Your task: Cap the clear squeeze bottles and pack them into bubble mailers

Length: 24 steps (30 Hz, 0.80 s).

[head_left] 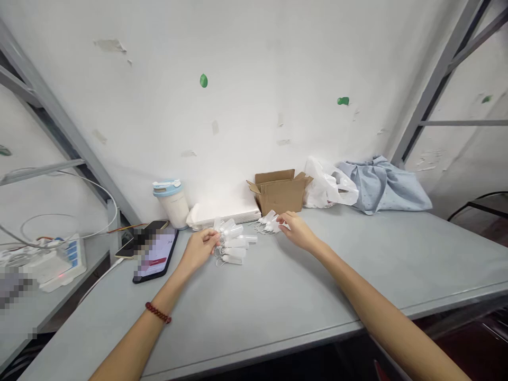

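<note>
Several small translucent bottles (235, 252) with thin white loops lie in a pile left of the middle of the grey table. My left hand (199, 247) is at the pile's left edge, its fingers pressed together; what they hold, if anything, is too small to name. A second, smaller group of similar white pieces (268, 222) lies in front of the cardboard box. Beside that group, on its right, my right hand (296, 228) has its thumb and fingers curled at one of the pieces; whether it grips it is hard to tell.
Along the wall stand a lidded cup (174, 203), a white stack (224, 212), an open cardboard box (282, 196), a white plastic bag (327, 185) and a blue cloth bag (389, 188). Two phones, one nearer (161, 259), lie at the left; a power strip (65, 264) is beyond them.
</note>
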{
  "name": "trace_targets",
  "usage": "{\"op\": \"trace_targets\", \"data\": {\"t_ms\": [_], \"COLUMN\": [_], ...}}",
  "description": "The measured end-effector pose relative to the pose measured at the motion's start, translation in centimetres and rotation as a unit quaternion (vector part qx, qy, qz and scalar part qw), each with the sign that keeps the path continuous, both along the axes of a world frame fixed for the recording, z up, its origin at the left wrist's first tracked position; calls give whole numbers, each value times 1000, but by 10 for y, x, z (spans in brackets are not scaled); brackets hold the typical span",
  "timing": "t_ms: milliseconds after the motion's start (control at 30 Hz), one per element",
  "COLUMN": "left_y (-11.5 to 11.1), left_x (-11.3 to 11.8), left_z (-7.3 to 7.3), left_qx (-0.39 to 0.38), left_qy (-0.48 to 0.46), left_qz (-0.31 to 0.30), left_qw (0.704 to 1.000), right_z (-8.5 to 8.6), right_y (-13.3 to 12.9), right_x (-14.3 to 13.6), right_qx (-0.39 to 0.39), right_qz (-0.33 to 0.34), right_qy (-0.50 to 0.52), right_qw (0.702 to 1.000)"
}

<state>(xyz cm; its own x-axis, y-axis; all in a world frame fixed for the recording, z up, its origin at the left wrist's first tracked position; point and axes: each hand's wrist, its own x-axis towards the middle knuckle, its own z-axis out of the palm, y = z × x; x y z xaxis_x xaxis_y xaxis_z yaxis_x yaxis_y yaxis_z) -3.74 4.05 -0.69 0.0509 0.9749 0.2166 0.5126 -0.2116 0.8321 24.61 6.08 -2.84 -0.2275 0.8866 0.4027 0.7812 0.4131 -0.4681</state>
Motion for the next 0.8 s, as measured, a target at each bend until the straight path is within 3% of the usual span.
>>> {"op": "trace_targets", "data": {"t_ms": [133, 367, 667, 800], "left_y": [1, -2, -3, -2], "left_x": [3, 3, 4, 4], "left_z": [-4, 3, -1, -5], "left_qx": [-22, 10, 28, 25], "left_qy": [-10, -25, -25, -12], "left_qz": [13, 75, 67, 51], "left_qw": [1000, 997, 997, 998], "right_z": [-4, -15, -20, -27], "right_y": [6, 13, 9, 9], "right_x": [9, 13, 3, -4], "right_qx": [-24, -4, 63, 42], "right_qz": [-21, -30, -13, 11], "right_qy": [-71, -111, -112, -127], "right_qw": [997, 993, 992, 991]}}
